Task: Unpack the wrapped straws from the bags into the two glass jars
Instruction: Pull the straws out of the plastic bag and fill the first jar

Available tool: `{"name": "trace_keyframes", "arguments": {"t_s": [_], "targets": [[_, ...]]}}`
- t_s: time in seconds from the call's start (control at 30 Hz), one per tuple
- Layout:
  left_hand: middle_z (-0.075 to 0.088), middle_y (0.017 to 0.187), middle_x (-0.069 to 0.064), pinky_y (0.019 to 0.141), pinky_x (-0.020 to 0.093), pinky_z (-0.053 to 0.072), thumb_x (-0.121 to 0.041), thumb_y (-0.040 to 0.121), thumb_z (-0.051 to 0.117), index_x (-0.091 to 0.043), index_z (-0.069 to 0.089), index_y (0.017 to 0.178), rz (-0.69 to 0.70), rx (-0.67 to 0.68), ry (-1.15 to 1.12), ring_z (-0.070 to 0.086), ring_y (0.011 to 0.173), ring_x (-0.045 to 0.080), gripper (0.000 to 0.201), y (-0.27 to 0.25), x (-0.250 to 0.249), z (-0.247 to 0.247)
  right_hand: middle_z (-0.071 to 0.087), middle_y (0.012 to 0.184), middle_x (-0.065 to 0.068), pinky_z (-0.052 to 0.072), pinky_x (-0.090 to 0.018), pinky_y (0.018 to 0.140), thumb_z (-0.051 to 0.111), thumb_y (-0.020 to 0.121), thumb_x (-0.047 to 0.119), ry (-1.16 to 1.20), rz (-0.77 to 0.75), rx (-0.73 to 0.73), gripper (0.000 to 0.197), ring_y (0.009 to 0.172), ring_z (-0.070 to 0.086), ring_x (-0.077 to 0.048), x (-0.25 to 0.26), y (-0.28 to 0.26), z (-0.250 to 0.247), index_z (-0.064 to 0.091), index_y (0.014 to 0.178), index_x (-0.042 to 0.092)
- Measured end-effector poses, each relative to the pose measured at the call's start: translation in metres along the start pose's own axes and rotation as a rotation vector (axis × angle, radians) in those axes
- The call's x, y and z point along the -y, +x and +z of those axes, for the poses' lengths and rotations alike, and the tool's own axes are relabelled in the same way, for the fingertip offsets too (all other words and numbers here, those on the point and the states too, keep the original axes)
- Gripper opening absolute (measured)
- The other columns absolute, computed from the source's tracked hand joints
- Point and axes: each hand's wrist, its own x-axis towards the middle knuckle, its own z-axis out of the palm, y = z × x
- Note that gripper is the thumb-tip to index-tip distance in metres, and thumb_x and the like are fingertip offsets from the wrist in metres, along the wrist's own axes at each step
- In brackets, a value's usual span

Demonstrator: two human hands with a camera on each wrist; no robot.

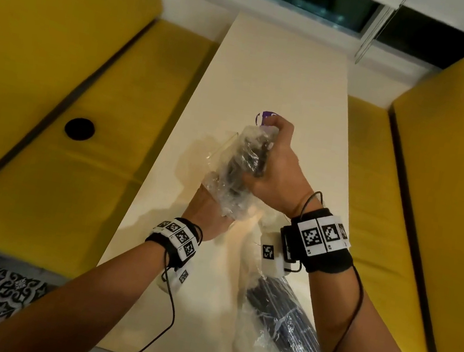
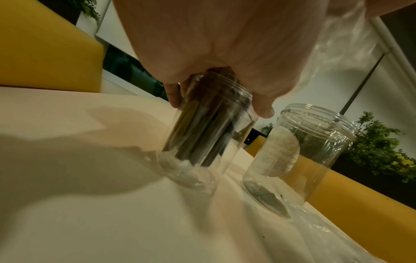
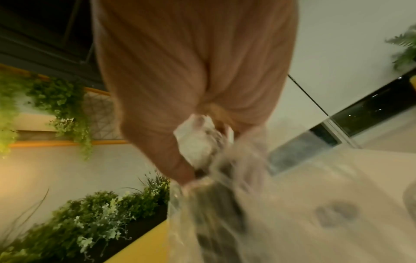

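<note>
Head view: bag (image 1: 235, 173) between both hands

- Near jar (image 2: 202, 135): in the head view hidden behind the crumpled bag (image 1: 237, 170) and both hands.
- Far jar (image 2: 310, 147): from the head only a purple patch shows at 12 o'clock of the right hand (image 1: 275, 164).
- Second bag (image 1: 284, 332): cut off by the bottom edge.
- Right wrist view: bag and straws smeared by blur.
- Left hand (image 1: 206, 211): fingers hidden under plastic.

Crinkled glossy clear plastic bag (image 1: 237, 173); clear glass jar (image 2: 301, 151); smooth matt table (image 1: 287, 77).
</note>
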Motion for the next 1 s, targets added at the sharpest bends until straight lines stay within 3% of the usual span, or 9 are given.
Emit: {"name": "trace_keyframes", "arguments": {"t_s": [0.07,0.13,0.2,0.3,0.43,0.57,0.63,0.73,1.0], "targets": [[0.047,0.158,0.023,0.127,0.037,0.018,-0.067,0.092,0.057,-0.014,0.075,0.13,-0.051,0.015,0.011,0.034,0.149,0.035,0.068,0.001,0.007,0.006,0.067,0.115,0.002,0.056,-0.015,0.083,0.089,0.082,0.021,0.004,-0.047,-0.167,0.075,0.096,0.068,-0.002,0.007,-0.003,-0.006,0.041,0.14,0.016],[0.048,0.16,0.017,0.125,0.031,0.01,-0.088,0.088,0.037,-0.022,0.075,0.133,-0.094,0.085,0.007,0.031,0.152,0.031,0.089,-0.001,0.009,0.011,0.069,0.124,0.0,0.058,-0.025,0.092,0.08,0.092,0.029,-0.066,-0.119,-0.276,0.058,0.104,0.069,-0.009,0.01,-0.008,-0.007,0.053,0.141,0.015],[0.049,0.16,0.018,0.126,0.031,0.004,-0.074,0.094,0.05,-0.021,0.075,0.134,-0.09,0.106,-0.008,0.034,0.153,0.037,0.071,-0.001,0.006,0.007,0.069,0.129,-0.005,0.062,-0.037,0.091,0.072,0.098,0.025,-0.143,-0.173,-0.313,0.043,0.109,0.068,-0.016,0.004,-0.015,-0.003,0.063,0.14,0.015],[0.041,0.156,0.015,0.124,0.025,0.023,-0.06,0.086,0.077,-0.009,0.05,0.155,-0.196,0.024,-0.164,0.04,0.146,0.03,0.09,-0.001,0.007,0.006,0.066,0.131,-0.007,0.063,-0.029,0.085,0.066,0.101,0.017,-0.065,-0.191,-0.495,0.037,0.11,0.065,-0.012,0.002,-0.02,-0.006,0.066,0.139,0.016],[0.038,0.158,0.001,0.125,0.025,0.025,-0.059,0.084,0.08,-0.017,0.035,0.162,-0.272,0.033,-0.258,0.039,0.145,0.017,0.1,-0.001,0.005,0.007,0.034,0.168,-0.009,0.027,-0.041,0.123,0.079,0.086,0.055,-0.217,-0.042,0.008,0.101,0.153,0.032,-0.028,-0.001,-0.028,-0.004,0.022,0.166,0.031],[0.043,0.154,0.007,0.118,0.027,0.034,-0.063,0.08,0.079,-0.014,0.04,0.158,-0.31,0.059,-0.257,0.045,0.142,0.021,0.1,-0.002,0.004,0.005,0.061,0.143,-0.009,0.047,-0.029,0.112,0.087,0.082,0.018,-0.182,-0.083,-0.167,0.085,0.125,0.061,-0.023,0.001,-0.031,-0.004,0.046,0.156,0.026],[0.046,0.148,0.005,0.114,0.033,0.043,-0.059,0.077,0.082,-0.015,0.039,0.155,-0.322,0.043,-0.297,0.05,0.135,0.019,0.1,-0.001,0.005,0.004,0.066,0.137,-0.006,0.046,-0.011,0.105,0.082,0.084,0.009,-0.145,-0.12,-0.338,0.071,0.116,0.061,-0.011,0.001,-0.028,-0.003,0.054,0.148,0.022],[0.058,0.143,0.002,0.107,0.032,0.049,-0.075,0.074,0.071,-0.022,0.05,0.147,-0.312,0.084,-0.279,0.059,0.132,0.021,0.093,-0.003,0.006,0.003,0.069,0.126,-0.007,0.05,-0.012,0.098,0.082,0.085,0.008,-0.211,-0.11,-0.264,0.069,0.102,0.057,-0.007,-0.001,-0.03,0.001,0.057,0.148,0.023],[0.058,0.147,-0.001,0.11,0.042,0.054,-0.052,0.07,0.092,-0.023,0.032,0.152,-0.36,0.031,-0.4,0.063,0.13,0.023,0.106,-0.001,0.01,-0.001,0.071,0.13,-0.009,0.035,0.004,0.094,0.075,0.087,0.003,-0.167,-0.162,-0.436,0.065,0.109,0.066,-0.015,0.011,-0.034,-0.015,0.058,0.147,0.018]]}}
